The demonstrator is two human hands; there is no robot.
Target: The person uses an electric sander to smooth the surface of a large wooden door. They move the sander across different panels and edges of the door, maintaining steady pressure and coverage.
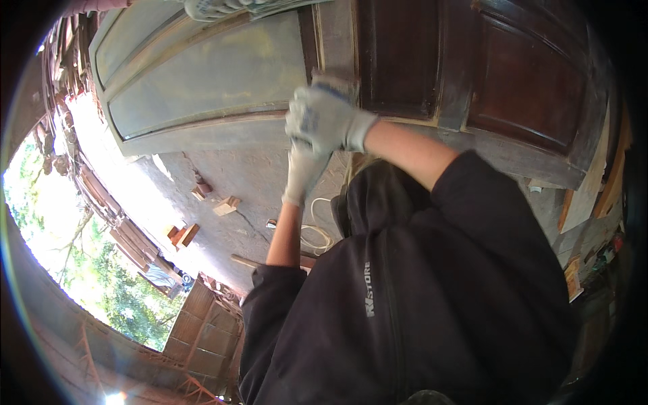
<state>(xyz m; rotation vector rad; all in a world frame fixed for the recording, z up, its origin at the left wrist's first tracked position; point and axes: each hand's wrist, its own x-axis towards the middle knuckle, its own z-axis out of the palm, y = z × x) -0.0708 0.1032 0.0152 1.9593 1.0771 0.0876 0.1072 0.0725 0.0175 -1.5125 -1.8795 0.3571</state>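
Both my hands wear pale knitted gloves and are pressed together at the near edge of a large wooden panel door (209, 77). My right hand (322, 120) lies on top, its fingers curled closed. A greyish-brown block-like thing (337, 86) shows just beyond its knuckles; its kind is blurred and partly covered. My left hand (305, 172) comes up from below against the right one, and its fingers are hidden behind it. The door's left panel is dull grey with yellowish patches; the right panels (526, 84) are dark, glossy reddish brown.
Another person's gloved hand (216, 8) rests at the door's far edge. On the concrete floor (236, 169) lie wood offcuts (227, 205), a reddish-brown wood piece (182, 235) and a coiled pale cable (316, 237). Boards (588, 179) lean at the right.
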